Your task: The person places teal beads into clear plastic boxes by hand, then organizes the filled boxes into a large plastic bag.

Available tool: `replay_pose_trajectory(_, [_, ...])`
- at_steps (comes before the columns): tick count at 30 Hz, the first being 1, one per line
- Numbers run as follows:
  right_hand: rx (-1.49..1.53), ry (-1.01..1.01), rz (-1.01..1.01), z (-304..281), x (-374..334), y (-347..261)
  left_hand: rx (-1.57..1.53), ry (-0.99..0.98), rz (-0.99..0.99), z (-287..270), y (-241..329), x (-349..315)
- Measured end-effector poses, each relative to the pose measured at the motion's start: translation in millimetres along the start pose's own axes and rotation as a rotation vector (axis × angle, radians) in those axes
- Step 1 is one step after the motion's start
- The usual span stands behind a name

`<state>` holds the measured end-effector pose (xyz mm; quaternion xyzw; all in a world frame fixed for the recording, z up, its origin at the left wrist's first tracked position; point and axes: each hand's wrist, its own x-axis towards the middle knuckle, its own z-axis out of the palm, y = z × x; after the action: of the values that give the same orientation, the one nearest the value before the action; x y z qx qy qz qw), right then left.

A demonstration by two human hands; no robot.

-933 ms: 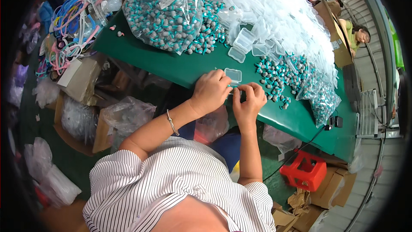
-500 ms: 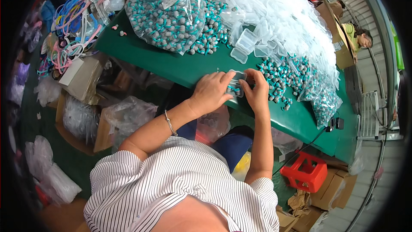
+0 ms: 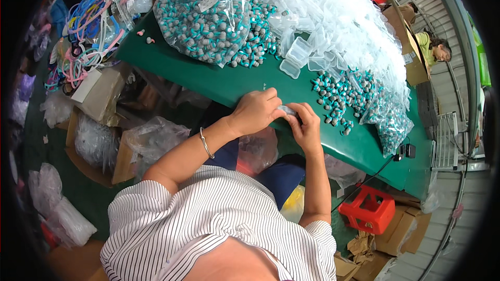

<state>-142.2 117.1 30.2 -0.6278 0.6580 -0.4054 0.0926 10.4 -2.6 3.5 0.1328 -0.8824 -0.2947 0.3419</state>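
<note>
Both of my hands are closed on a small clear plastic box (image 3: 286,110) above the near edge of the green table. My left hand (image 3: 255,112) pinches its left end, and my right hand (image 3: 306,126) grips the right end with thumb and fingers. Only a narrow strip of the box shows between the fingertips, so its contents are hidden. Just beyond my right hand lies a loose pile of grey-and-teal pieces (image 3: 333,96) that look like earplugs. Farther off, empty clear boxes (image 3: 299,51) rest beside a large heap of clear plastic cases (image 3: 344,15).
A big clear bag of the same pieces (image 3: 203,26) sits on the table (image 3: 182,75) at far left; a smaller bag (image 3: 393,125) lies at right. Below are a red stool (image 3: 369,209) and cartons (image 3: 99,151). Another person (image 3: 435,49) is at far right.
The box lay spread open with teal-and-grey pieces showing; now it is folded into a narrow shape between my fingers. My hands have drawn slightly closer. Another person's hand appears at the top left.
</note>
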Motion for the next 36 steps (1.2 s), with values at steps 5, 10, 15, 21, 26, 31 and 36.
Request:
replay_pose_trajectory(5, [0.084, -0.043, 0.002, 4.5, 7.4, -0.9, -0.085, 0.104, -0.013, -6.1, -1.1, -4.8])
replay_pose_trajectory(10, [-0.008, 0.079, -0.103, 8.7, 45.5, 15.3, -0.061, 0.09, -0.046, -8.7, 16.7, -21.9])
replay_pose_trajectory(15, [-0.581, 0.212, -0.053, 24.4, 75.2, 47.6, 0.05, -0.101, 0.031, 12.1, 31.3, -60.1])
replay_pose_trajectory(21, [-0.105, 0.202, 0.035, -9.7, 81.5, 36.9, 0.137, 0.002, -0.015, -21.0, 20.0, -29.3])
replay_pose_trajectory(26, [-0.072, 0.05, -0.018, -24.4, 49.4, 9.1, 0.32, 0.18, -0.186, -37.8, -27.2, 22.9])
replay_pose_trajectory(31, [-0.194, 0.073, -0.109, -5.6, 8.9, -6.9, 0.516, 0.134, -0.252, -24.3, -43.0, 38.2])
replay_pose_trajectory(36, [-0.231, 0.058, -0.11, -2.3, -4.5, -7.0, 0.578, 0.147, -0.238, -25.8, -49.7, 37.7])
